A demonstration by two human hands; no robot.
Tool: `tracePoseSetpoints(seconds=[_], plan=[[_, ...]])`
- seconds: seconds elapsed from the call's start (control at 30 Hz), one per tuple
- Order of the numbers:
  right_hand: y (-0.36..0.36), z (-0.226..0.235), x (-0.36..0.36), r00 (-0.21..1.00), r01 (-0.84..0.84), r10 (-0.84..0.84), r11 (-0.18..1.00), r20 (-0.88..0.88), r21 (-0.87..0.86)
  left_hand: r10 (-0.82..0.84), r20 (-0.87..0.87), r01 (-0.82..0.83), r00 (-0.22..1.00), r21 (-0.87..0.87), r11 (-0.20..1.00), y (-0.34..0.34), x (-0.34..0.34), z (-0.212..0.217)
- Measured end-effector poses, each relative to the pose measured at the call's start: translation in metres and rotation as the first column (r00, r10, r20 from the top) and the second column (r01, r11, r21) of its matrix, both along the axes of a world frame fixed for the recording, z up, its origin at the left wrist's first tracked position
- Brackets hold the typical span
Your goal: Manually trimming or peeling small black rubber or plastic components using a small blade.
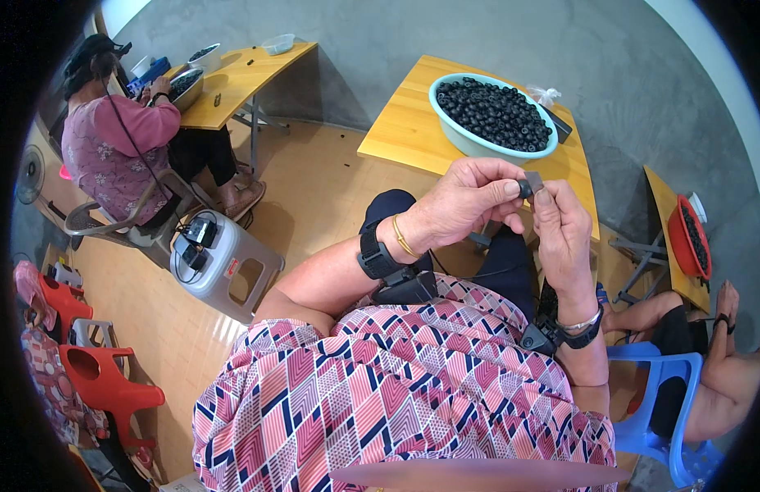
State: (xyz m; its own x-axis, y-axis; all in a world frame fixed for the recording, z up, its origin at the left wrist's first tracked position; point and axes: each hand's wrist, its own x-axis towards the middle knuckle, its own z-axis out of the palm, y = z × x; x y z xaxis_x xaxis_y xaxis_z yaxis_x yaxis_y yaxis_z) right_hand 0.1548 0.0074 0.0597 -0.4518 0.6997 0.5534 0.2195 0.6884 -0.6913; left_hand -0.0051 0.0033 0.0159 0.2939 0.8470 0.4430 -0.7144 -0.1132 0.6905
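Between the thumb and fingers of my left hand [466,198] is a small round black part [524,189]. My right hand [563,230] pinches a small flat grey-brown piece [534,179], which meets the black part at its edge. Whether that piece is a blade or a scraper does not show. Both hands are raised in front of a pale blue basin [484,150], close to its near rim. Heaped in the basin are many black ring-shaped parts [495,113], similar in colour to the held one.
The basin stands on a yellow wooden table [396,131], beside a knotted clear bag [545,95]. At left, a person [122,156] works at another table [269,66]. A grey stool [232,266] carries chargers. Red stools [109,381], a blue chair [683,369] and a red basin [683,246] stand around.
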Motion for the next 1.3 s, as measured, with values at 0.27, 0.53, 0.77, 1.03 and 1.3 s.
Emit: tracePoseSetpoints(seconds=[0.27,0.53,0.77,1.03,1.3], plan=[[-0.004,0.001,0.000,1.000,0.011,-0.011,1.000,0.021,0.017,-0.008,0.001,0.008,1.000,-0.007,1.000,-0.002,0.000,0.003],[-0.010,-0.006,-0.004,0.997,-0.034,0.030,0.998,0.071,0.057,0.143,-0.103,-0.144,0.984,-0.009,0.989,-0.006,0.001,0.002],[-0.005,-0.008,0.004,0.998,-0.023,0.028,0.996,-0.059,0.081,-0.014,0.019,0.015,1.000,-0.035,0.999,-0.001,0.000,-0.003],[0.002,-0.008,0.000,1.000,-0.005,0.012,0.919,-0.017,0.395,-0.070,-0.003,0.069,0.998,-0.121,0.990,-0.008,0.002,0.004],[0.007,-0.015,-0.002,0.997,-0.007,0.048,0.835,-0.061,0.550,-0.059,0.030,0.061,0.998,-0.102,0.993,-0.006,0.003,0.000]])
